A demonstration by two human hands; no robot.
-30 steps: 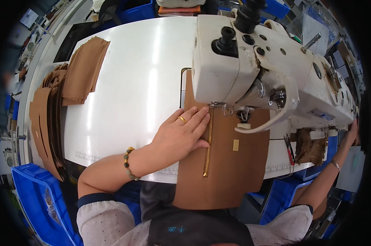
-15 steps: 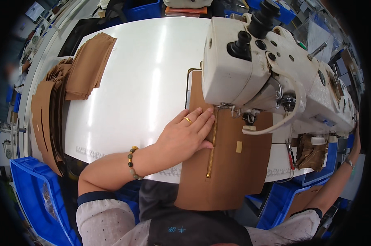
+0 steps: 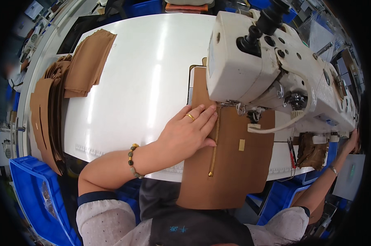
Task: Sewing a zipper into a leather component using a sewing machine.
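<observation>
My left hand [image 3: 188, 130] lies flat on a brown leather-like panel [image 3: 247, 176], its fingers stretched toward the sewing machine's needle area. Along the panel, beside my thumb, runs a gold-toothed zipper [image 3: 215, 153] with its pull at the near end. A small tan patch [image 3: 241, 145] sits right of the zipper. The panel passes under the head of a white sewing machine [image 3: 243, 61]. My right hand [image 3: 351, 142] reaches to the machine's far right end; its fingers are partly hidden, and what they touch is unclear.
Stacked brown panels [image 3: 89, 63] and folded brown pieces [image 3: 44, 115] lie at the table's left. Blue bins [image 3: 38, 197] stand at lower left and right. Red-handled snips [image 3: 292, 156] lie beside a dark brown bundle [image 3: 312, 151] on the right.
My right hand has shifted up to the machine's right end, its forearm coming further into view. The left hand stays flat on the panel. The view has moved slightly.
</observation>
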